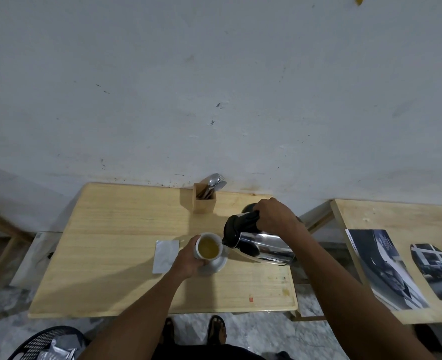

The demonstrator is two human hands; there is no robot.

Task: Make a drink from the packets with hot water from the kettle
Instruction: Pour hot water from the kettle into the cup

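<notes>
Right hand (274, 216) is clamped on the black handle of the kettle (261, 245), tipped so its spout meets the cup's rim, likely to pour without splashing. Pale, grained wooden table (110, 255) fills the lower middle of the frame. Kettle: polished steel, rounded. Left hand (188, 258) wraps the cup (209, 246), steadying it on a white saucer (218, 265); inside, yellowish liquid. Left of it lies a flat silvery packet (165, 255).

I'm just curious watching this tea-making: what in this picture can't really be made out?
- Kettle spout: hidden behind its black lid in the head view, so any stream can't be seen.
- Packet: its print is too small to read.
- Cutlery holder: shadowed contents, count unclear.
- Cup handle: possibly covered by the left hand.
</notes>
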